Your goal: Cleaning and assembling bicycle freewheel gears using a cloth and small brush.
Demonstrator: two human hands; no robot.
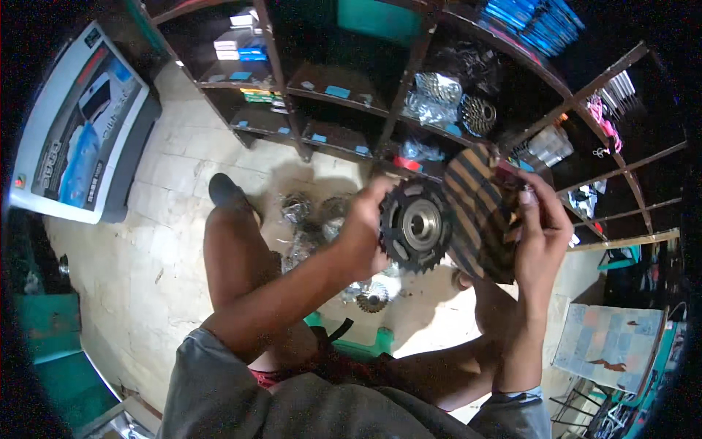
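Note:
My left hand (365, 223) grips a black bicycle freewheel (395, 241) by its left edge. Its toothed rings and round metal centre face up toward me. Right beside it hangs a brown and black striped cloth (472, 201). My right hand (542, 227) pinches this cloth along its right side. The cloth's left edge meets or overlaps the freewheel's right rim; whether they touch I cannot tell. Below my left forearm, several clear plastic bags (296, 208) lie on the floor, some with sprockets inside. One more sprocket cluster (373, 298) shows near the bags.
Dark wooden shelves (336, 99) span the far side, with boxes, bagged parts and another sprocket cluster (479, 115). A large printed box (80, 132) stands at left on the tiled floor (161, 241). A patterned board (607, 344) sits at lower right, near green frames.

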